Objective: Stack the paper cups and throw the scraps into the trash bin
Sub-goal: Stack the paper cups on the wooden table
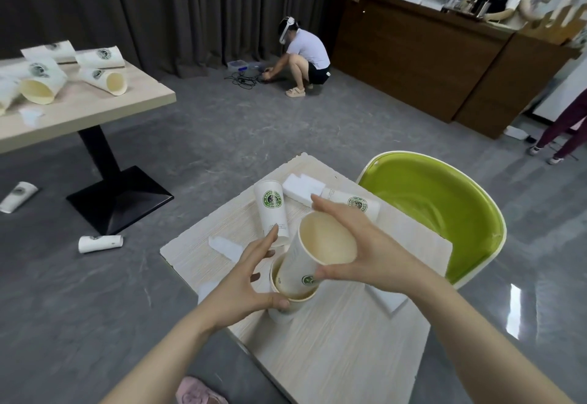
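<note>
1. Your right hand (359, 246) holds the tilted cup (313, 256) by its rim and side, fingers curled round it; its base is already inside the mouth of the lower cup (293, 295), which stands near the middle of the small table (333, 349), towards the left edge
2. Your left hand (251, 279) cradles the lower cup, thumb at its rim and fingers spread along its far side; tighten that hold, because the cup looks light enough to tip as the other goes in
3. Bring the tilted cup upright before you press, so the walls line up and the rim does not crumple
4. Push straight down with an easy, even force until it seats; a skewed push would probably jam it
5. Then take the upright cup (271, 213) standing just beyond your left fingers, and the lying cup (352, 203) near the far edge beside the green chair (444, 213)
6. The white scraps (227, 246) lie scattered about the cups, one just left of your left hand; gather them after stacking. No trash bin shows here, so find it first
</note>
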The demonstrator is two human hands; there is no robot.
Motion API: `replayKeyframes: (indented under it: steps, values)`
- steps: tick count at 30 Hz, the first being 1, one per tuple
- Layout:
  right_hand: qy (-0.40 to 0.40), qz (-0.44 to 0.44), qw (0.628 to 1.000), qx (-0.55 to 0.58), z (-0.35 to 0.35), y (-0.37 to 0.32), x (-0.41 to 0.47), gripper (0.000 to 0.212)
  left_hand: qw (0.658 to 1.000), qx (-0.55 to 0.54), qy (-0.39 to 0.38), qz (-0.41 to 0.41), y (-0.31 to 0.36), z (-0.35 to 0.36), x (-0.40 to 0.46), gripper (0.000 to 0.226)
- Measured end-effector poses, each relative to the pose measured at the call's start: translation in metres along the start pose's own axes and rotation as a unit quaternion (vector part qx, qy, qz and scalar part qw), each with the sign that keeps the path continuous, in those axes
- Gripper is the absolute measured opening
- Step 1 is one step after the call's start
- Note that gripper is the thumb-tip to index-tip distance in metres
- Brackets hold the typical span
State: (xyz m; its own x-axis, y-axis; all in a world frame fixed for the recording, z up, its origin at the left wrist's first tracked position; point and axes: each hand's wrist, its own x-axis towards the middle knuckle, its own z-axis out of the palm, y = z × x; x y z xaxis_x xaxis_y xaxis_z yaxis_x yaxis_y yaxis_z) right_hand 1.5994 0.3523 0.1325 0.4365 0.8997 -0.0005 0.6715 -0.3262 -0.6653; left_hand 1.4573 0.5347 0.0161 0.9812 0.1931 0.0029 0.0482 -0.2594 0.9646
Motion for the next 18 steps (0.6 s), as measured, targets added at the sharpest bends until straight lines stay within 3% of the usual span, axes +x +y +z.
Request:
replayKeyframes:
  steps: [7,18]
  values:
    - [-0.009,0.062,0.994,0.091,0.06,0.04,0.003,0.102,1.0,0.009,-0.004,0.007,-0.002,0.004,0.004,0.096]
    - [0.063,0.117,0.973,0.188,0.106,0.067,-0.013,0.086,1.0,0.001,-0.028,0.005,-0.005,0.018,0.014,0.088]
